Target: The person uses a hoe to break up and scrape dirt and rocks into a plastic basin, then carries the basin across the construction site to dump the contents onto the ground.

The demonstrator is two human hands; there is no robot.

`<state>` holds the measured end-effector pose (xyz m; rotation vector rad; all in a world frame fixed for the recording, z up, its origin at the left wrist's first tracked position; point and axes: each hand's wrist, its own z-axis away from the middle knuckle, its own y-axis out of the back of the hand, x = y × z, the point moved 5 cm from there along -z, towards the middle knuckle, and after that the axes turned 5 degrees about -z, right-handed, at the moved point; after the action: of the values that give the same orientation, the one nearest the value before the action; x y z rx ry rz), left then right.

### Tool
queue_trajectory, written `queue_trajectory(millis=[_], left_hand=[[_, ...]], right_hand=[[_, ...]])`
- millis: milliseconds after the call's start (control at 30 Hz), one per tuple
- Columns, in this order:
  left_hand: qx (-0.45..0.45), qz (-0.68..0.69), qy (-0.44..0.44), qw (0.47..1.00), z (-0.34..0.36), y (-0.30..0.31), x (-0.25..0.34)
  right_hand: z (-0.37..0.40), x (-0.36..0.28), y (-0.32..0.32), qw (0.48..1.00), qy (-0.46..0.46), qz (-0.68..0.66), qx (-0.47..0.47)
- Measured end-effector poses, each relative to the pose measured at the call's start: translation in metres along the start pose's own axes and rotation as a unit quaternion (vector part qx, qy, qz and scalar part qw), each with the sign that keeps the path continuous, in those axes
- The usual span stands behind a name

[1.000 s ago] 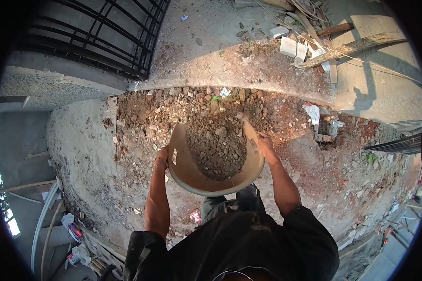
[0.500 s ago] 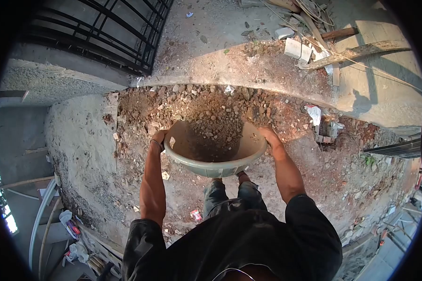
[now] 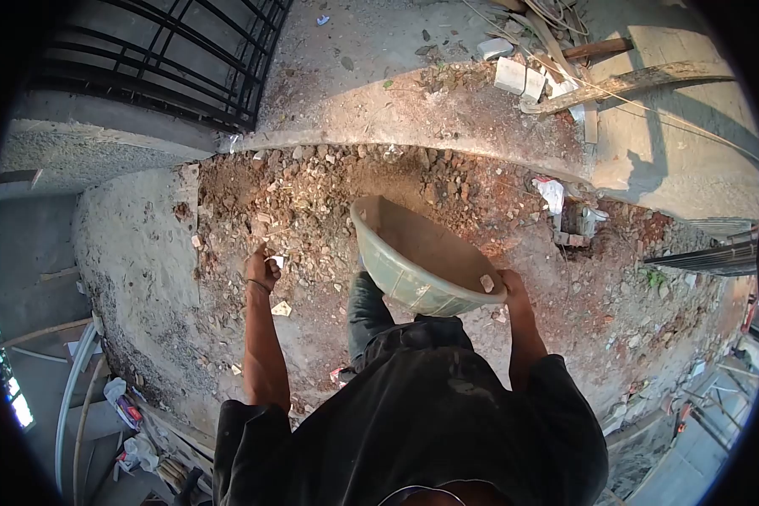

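Observation:
A greenish-grey basin (image 3: 413, 274) hangs tilted in front of my body, its hollow facing the rubble. My right hand (image 3: 509, 287) grips its rim at the right end. A small pale chip (image 3: 487, 283) lies inside near that hand; otherwise the visible inside is bare. Off to the left, my left hand (image 3: 264, 268) is away from the basin, above the ground, with its fingers partly curled; whether it holds anything is unclear. Beyond the basin, broken rubble and soil (image 3: 312, 190) spread along the concrete edge.
A black metal grille (image 3: 169, 59) stands at the upper left. White blocks (image 3: 510, 76) and a curved timber (image 3: 641, 80) lie at the upper right. A small brick-edged pit (image 3: 573, 239) is right of the basin. Pipes (image 3: 72, 396) lean at the lower left.
My left hand has let go of the basin and moved left. The basin has swung right and tilted, still in my right hand, and the loose soil in it has gone.

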<state>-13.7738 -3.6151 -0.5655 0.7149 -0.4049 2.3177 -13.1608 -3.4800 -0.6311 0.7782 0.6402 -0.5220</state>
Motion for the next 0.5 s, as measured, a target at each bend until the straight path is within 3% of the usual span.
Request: queue_trajectory(millis=[33, 67, 100, 133, 167, 200, 233, 267, 367, 433, 500], left_hand=[[0.038, -0.018, 0.021, 0.999, -0.003, 0.024, -0.025], [0.074, -0.031, 0.041, 0.996, -0.012, 0.042, -0.047], [0.111, -0.052, 0.058, 0.991, -0.023, 0.061, -0.065], [0.149, -0.076, 0.076, 0.983, -0.034, 0.081, -0.082], [0.146, -0.112, 0.080, 0.980, -0.037, 0.093, -0.094], [0.141, -0.147, 0.083, 0.976, -0.043, 0.104, -0.104], [0.133, -0.148, 0.099, 0.975, -0.064, 0.125, -0.134], [0.125, -0.150, 0.117, 0.974, -0.080, 0.142, -0.155], [0.161, -0.244, 0.172, 0.941, -0.041, 0.121, -0.138], [0.158, -0.243, 0.189, 0.938, -0.032, 0.135, -0.139], [0.183, -0.291, 0.209, 0.915, -0.020, 0.162, -0.139]], right_hand=[[0.053, -0.032, 0.022, 0.948, 0.255, 0.109, 0.155], [0.056, 0.075, 0.017, 0.979, 0.094, 0.069, 0.166], [0.074, 0.089, 0.020, 0.981, 0.059, 0.059, 0.177], [0.082, 0.106, 0.025, 0.980, -0.038, -0.064, 0.185], [0.087, 0.129, 0.023, 0.913, -0.155, -0.312, 0.215], [0.091, 0.139, 0.021, 0.764, -0.246, -0.521, 0.289], [0.094, 0.139, 0.021, 0.670, -0.281, -0.593, 0.348], [0.095, 0.136, 0.020, 0.622, -0.291, -0.611, 0.393], [0.081, 0.124, 0.027, 0.506, -0.267, -0.634, 0.521], [0.068, 0.117, 0.041, 0.501, -0.254, -0.608, 0.561], [0.054, 0.079, 0.063, 0.579, -0.284, -0.533, 0.547]])
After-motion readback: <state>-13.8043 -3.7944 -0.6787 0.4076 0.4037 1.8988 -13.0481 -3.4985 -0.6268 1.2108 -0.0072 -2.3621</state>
